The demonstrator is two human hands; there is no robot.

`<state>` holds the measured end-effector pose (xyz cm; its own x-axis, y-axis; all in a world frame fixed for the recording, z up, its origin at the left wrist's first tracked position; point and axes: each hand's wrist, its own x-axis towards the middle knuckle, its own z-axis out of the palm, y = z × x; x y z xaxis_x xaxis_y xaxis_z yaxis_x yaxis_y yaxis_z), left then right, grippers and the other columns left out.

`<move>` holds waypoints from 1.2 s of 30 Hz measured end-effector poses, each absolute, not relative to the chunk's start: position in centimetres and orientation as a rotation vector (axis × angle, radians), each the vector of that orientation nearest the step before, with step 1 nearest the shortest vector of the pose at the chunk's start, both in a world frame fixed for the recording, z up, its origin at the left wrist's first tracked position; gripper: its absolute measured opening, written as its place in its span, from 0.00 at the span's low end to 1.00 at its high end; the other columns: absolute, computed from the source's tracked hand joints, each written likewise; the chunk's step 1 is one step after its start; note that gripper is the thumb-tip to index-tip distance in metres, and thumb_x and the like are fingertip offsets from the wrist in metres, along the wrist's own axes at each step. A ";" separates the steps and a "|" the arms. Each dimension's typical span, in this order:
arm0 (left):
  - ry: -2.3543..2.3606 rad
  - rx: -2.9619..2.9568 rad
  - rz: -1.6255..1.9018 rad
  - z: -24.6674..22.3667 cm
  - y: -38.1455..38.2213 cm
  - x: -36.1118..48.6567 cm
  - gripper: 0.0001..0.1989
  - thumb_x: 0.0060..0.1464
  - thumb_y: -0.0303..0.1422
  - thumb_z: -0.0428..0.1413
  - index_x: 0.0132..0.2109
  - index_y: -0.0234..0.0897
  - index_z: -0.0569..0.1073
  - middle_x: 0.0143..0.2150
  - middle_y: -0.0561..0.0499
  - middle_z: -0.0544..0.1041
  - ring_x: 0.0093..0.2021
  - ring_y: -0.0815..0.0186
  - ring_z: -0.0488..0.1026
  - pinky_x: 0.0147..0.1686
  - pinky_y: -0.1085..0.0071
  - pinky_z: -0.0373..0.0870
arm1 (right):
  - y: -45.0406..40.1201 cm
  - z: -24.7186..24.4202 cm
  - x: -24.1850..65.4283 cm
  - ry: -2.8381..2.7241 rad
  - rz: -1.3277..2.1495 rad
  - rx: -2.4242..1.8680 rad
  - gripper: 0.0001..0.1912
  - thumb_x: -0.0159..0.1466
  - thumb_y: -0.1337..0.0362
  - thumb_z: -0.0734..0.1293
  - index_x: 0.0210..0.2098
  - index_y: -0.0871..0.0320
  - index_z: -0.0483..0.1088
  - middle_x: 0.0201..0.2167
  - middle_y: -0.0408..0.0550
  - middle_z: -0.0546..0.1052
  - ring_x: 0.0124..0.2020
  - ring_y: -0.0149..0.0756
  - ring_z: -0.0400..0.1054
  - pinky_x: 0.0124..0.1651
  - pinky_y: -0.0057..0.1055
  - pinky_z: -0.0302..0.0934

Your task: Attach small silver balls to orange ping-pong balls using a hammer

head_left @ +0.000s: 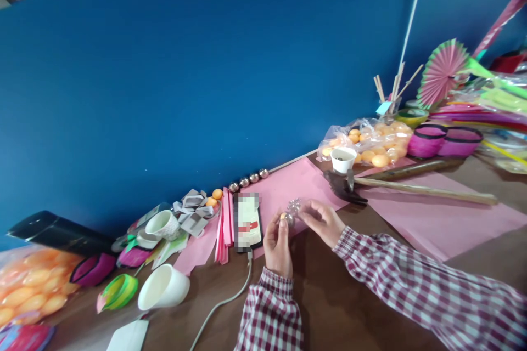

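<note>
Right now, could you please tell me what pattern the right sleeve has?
The right sleeve is maroon-and-white checked, clearest in the head view.

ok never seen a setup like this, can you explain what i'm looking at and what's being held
There's no machine: these are a person's bare left hand and right hand, in checked sleeves. The single picture comes from a camera worn on their head, looking forward and down. The left hand holds a small shiny ball. The right hand's fingers are close beside it; whether they grip anything is too small to tell. On the brown table lie pink paper, a phone, white cups and more shiny balls.
</note>
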<state>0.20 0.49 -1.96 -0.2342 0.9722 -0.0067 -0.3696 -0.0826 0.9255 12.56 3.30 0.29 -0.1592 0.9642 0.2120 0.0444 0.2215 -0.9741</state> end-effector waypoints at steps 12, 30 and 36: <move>1.041 0.796 1.572 -2.1 0.7 0.1 0.17 0.46 0.35 0.55 0.45 0.35 0.68 0.40 0.46 0.74 0.40 0.66 0.71 0.44 0.66 0.65 | 2.7 0.4 12.5 -1.608 0.969 -1.002 0.08 0.58 0.63 0.59 0.32 0.58 0.67 0.30 0.45 0.73 0.32 0.32 0.67 0.34 0.27 0.60; 1.021 0.847 1.577 -2.5 0.5 0.2 0.21 0.45 0.34 0.56 0.48 0.35 0.67 0.51 0.43 0.69 0.52 0.59 0.63 0.51 0.63 0.59 | 2.7 0.4 12.5 -1.592 0.961 -1.009 0.06 0.57 0.66 0.59 0.33 0.58 0.66 0.31 0.45 0.73 0.32 0.31 0.67 0.32 0.26 0.60; 0.999 0.846 1.548 -2.3 0.5 0.1 0.22 0.46 0.34 0.55 0.50 0.35 0.65 0.50 0.43 0.69 0.51 0.60 0.64 0.50 0.64 0.60 | 2.8 0.3 12.5 -1.611 0.935 -1.001 0.06 0.57 0.64 0.59 0.32 0.57 0.67 0.30 0.45 0.73 0.32 0.32 0.67 0.33 0.28 0.60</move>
<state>0.13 0.50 -2.26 -0.1898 0.9817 0.0167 -0.3896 -0.0909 0.9165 12.53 2.76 0.33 -0.1772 0.9257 0.3342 0.1686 0.3631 -0.9164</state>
